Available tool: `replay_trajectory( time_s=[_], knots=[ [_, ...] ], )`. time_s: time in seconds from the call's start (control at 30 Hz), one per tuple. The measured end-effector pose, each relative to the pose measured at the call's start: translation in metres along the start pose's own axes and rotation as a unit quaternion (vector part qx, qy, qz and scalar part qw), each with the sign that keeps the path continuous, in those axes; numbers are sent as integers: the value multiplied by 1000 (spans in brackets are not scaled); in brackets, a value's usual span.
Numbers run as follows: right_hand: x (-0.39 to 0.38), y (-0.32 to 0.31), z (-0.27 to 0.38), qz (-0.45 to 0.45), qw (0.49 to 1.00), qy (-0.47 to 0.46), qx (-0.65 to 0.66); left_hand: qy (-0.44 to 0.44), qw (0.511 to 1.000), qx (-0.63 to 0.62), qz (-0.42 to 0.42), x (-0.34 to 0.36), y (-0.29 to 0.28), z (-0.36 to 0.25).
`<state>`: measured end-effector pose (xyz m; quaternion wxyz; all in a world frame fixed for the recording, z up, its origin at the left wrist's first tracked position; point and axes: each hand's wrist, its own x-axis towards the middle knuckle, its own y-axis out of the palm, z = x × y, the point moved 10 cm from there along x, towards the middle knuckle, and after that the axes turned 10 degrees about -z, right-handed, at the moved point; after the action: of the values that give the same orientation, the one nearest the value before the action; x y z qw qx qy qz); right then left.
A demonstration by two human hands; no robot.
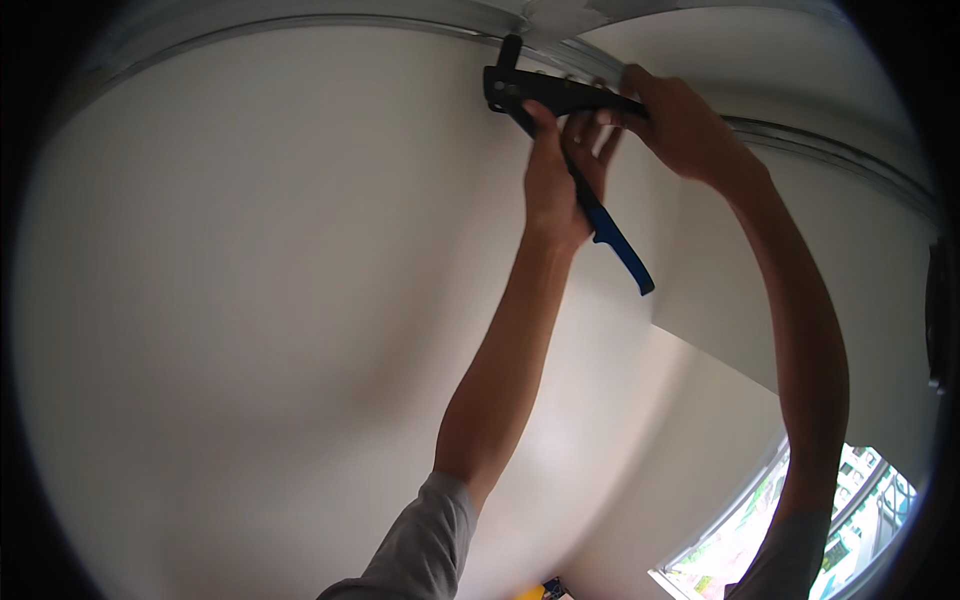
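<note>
A hand riveter with a black body is raised against the metal ceiling channel, its stubby end pointing up at the metal. My left hand grips the riveter near its head, thumb on the near side and fingers behind the lower handle. That handle's blue sleeve hangs down past my palm. My right hand is closed around the end of the other handle, close under the channel. Whether a rivet sits in the nose is too small to tell.
A pale wall fills the left and middle. Another metal strip runs along the wall top at right. Lower right is a bright window; a dark object stands at the right rim. Something yellow shows at the bottom.
</note>
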<state>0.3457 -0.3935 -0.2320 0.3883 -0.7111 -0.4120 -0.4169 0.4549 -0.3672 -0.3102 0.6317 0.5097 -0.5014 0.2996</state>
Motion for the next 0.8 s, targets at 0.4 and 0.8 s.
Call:
replay_trajectory(
  time_s=[0.4,0.8],
  knots=[
    [-91,-43,53,49,961,-19,-273,66,992,-37,-96,0,3,-46],
    [-64,-37,70,31,979,-60,-191,29,985,-137,-97,4,4,-41]
  ],
)
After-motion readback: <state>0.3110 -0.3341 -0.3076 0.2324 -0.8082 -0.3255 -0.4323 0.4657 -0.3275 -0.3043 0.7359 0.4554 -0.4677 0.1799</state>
